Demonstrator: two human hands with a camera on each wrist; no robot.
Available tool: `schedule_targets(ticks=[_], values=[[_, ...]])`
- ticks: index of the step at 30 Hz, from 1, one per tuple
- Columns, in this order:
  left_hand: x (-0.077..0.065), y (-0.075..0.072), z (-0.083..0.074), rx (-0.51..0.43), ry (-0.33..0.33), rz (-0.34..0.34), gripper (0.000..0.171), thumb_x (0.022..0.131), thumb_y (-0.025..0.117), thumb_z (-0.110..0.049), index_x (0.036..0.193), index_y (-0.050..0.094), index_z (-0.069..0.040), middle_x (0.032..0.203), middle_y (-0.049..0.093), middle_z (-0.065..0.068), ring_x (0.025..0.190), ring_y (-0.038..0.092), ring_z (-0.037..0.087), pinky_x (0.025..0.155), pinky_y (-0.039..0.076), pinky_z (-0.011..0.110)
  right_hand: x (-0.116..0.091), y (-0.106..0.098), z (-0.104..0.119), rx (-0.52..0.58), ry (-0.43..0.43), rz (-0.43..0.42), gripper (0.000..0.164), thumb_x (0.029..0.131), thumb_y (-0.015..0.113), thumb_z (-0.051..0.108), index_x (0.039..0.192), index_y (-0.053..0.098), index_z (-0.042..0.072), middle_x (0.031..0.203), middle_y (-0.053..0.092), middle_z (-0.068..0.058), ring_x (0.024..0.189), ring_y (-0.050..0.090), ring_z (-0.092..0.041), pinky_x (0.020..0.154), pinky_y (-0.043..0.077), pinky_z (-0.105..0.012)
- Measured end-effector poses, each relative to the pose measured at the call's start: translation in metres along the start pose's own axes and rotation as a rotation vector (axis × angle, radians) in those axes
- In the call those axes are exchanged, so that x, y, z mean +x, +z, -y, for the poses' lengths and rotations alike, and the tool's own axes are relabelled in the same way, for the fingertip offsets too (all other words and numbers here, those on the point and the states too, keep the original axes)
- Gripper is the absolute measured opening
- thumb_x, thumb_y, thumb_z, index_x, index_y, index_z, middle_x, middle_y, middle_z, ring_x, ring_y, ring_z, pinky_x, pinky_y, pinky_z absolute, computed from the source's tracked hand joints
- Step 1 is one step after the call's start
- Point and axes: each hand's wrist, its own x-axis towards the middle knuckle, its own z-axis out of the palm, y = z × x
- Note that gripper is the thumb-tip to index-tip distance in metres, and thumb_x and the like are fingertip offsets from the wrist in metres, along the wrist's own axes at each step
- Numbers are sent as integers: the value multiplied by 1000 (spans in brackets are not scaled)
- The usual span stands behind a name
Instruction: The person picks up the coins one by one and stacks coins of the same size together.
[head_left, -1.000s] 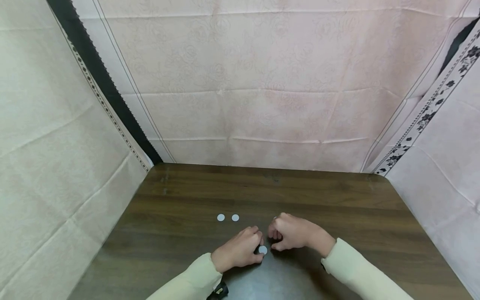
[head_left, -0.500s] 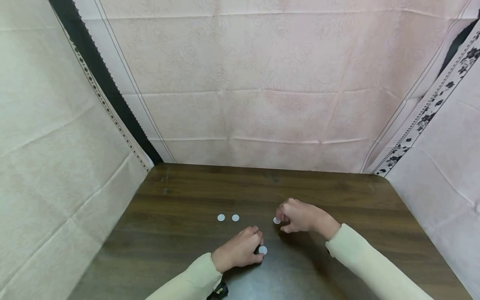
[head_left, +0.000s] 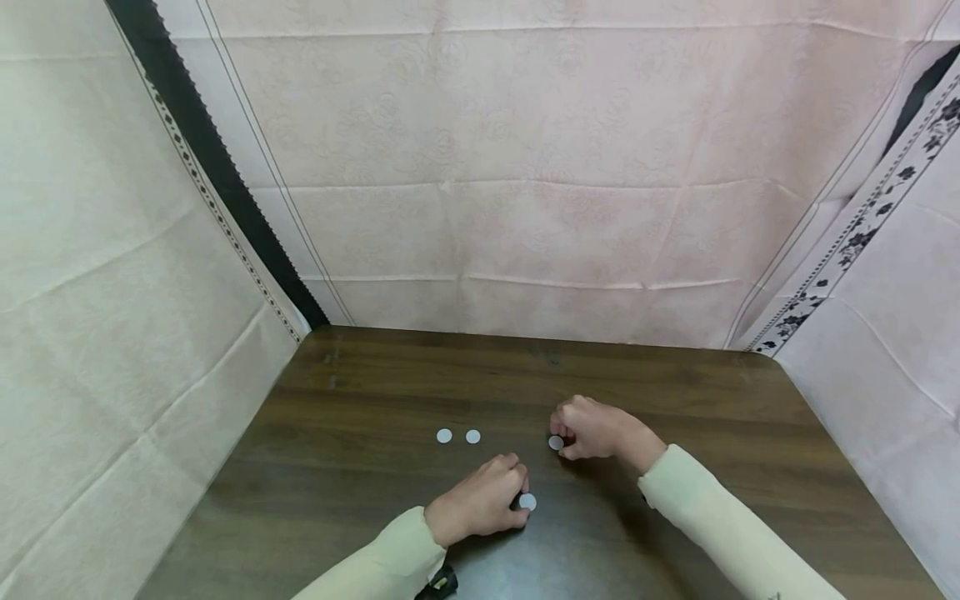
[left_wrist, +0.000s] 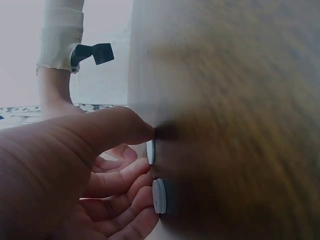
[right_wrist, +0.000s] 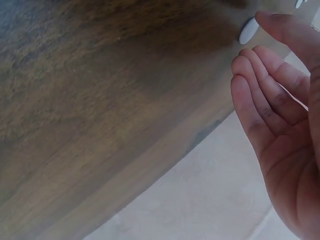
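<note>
My left hand [head_left: 483, 497] is at the front middle of the table, its thumb and index finger around the edge of a small round white disc [head_left: 527, 502]. In the left wrist view one white disc [left_wrist: 151, 151] shows below the thumb tip and a thicker-looking one [left_wrist: 159, 196] by the lower fingertips. Farther back and to the right, my right hand [head_left: 596, 429] pinches another white disc [head_left: 556, 442] at the tabletop. Its thumb tip touches a disc [right_wrist: 248, 31] in the right wrist view; the other fingers are bent.
Two more white discs, a left one [head_left: 444, 436] and a right one [head_left: 472, 437], lie side by side behind my left hand. The brown wooden table [head_left: 360, 392] has pale patterned cloth [head_left: 495, 233] hanging behind it and on both sides.
My right hand has moved back and slightly right from near the left hand to the far disc, and now pinches it. The left hand has stayed in place with its disc.
</note>
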Motion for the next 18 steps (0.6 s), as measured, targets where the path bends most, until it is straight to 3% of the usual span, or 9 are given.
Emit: schedule_targets(ticks=[10, 18], values=[[0, 0, 0, -1, -8, 6, 18, 88, 82, -27, 92, 69, -16, 93, 57, -8, 85, 53, 6, 75, 48, 19, 9, -1, -2, 21, 23, 57, 12, 88, 84, 7, 82, 73, 9, 71, 66, 4, 61, 53, 1, 58, 49, -19], [1, -2, 0, -7, -14, 19, 18, 89, 82, -28, 93, 69, -16, 93, 57, -7, 84, 52, 6, 75, 48, 19, 18, -6, 3, -13, 26, 115, 33, 90, 82, 7, 62, 66, 13, 52, 43, 13, 46, 37, 1, 48, 33, -16]])
